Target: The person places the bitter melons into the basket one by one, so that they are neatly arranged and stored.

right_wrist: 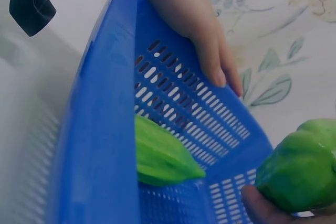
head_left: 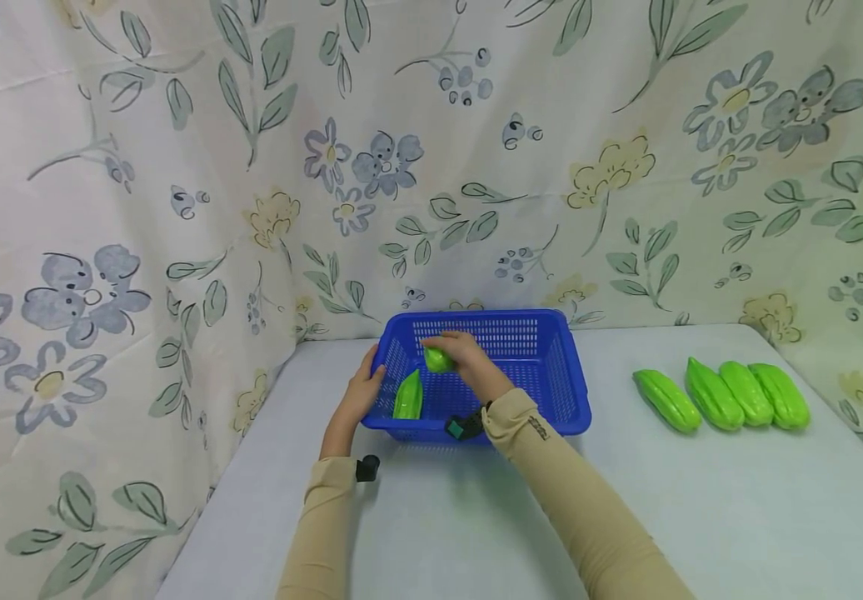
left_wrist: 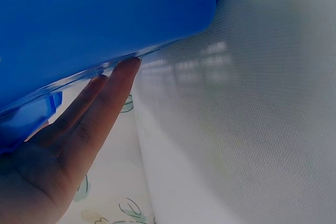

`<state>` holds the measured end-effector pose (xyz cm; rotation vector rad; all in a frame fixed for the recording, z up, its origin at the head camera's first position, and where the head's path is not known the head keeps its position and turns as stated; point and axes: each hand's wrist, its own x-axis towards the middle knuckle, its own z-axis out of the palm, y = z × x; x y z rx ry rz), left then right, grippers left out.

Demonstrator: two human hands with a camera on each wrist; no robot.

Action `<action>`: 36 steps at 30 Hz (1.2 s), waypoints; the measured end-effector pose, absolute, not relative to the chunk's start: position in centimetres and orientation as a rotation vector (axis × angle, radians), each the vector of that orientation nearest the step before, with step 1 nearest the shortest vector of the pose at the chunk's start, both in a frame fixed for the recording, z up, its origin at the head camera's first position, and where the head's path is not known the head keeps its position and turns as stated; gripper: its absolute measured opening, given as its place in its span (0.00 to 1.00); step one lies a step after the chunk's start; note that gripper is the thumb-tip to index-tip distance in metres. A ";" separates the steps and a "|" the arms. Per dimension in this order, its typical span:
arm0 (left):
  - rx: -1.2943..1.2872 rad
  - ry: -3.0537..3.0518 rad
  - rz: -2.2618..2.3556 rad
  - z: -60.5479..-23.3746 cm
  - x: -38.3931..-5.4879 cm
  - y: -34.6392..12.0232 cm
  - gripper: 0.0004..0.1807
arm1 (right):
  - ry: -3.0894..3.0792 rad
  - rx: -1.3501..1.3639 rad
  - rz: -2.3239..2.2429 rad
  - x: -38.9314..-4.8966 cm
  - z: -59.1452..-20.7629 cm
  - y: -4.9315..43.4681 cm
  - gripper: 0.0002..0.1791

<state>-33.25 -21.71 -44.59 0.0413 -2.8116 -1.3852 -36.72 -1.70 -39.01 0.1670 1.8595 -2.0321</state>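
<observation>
A blue slotted plastic basket (head_left: 476, 432) stands on the table. My left hand (head_left: 362, 390) holds its left wall, with the thumb over the rim and long fingers (left_wrist: 107, 103) along the outside. One bright green, ridged gourd (head_left: 408, 396) lies inside at the left, its pointed tip (right_wrist: 184, 166) toward the back. My right hand (head_left: 465, 354) reaches over the basket and grips another green gourd (head_left: 437, 360) above the basket floor. In the right wrist view this held gourd (right_wrist: 299, 169) is at the right edge, and much of the hand is out of frame.
To the right on the white table (head_left: 701, 508) lie several more green gourds (head_left: 746, 396), side by side. A floral curtain (head_left: 476, 167) hangs behind the table and down its left side. Dark wrist devices (head_left: 465, 427) sit close to the basket's front rim.
</observation>
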 end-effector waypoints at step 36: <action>0.029 -2.820 -1.395 -44.6 -33.2 -21.7 0.32 | 1.802 0.141 -1.905 -36.6 -40.2 -2.7 0.34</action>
